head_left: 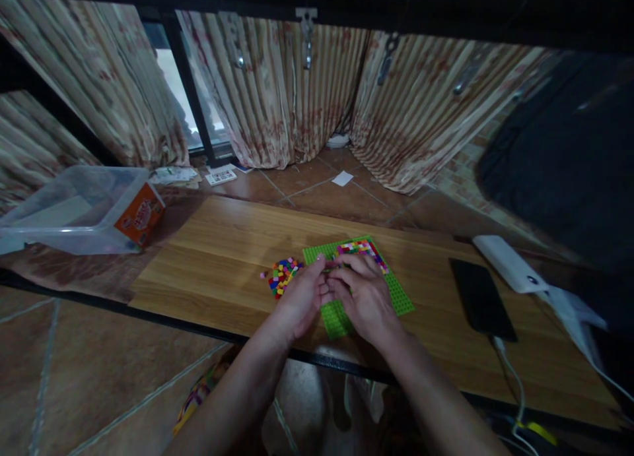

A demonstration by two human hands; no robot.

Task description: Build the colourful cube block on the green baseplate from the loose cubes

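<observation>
A green studded baseplate (399,296) lies on a low wooden table (222,258). Its far right corner holds a patch of small multicoloured bricks (360,249). A loose pile of coloured bricks (283,274) sits on the table just left of the plate. My left hand (302,297) and my right hand (364,294) rest on the plate, fingertips meeting at its middle. Whether the fingers pinch a brick is hidden.
A black phone (481,297) with a white cable and a white power bank (510,263) lie at the table's right. A clear plastic bin (74,208) with an orange label stands on the left. Curtains hang behind, over a tiled floor with scattered papers.
</observation>
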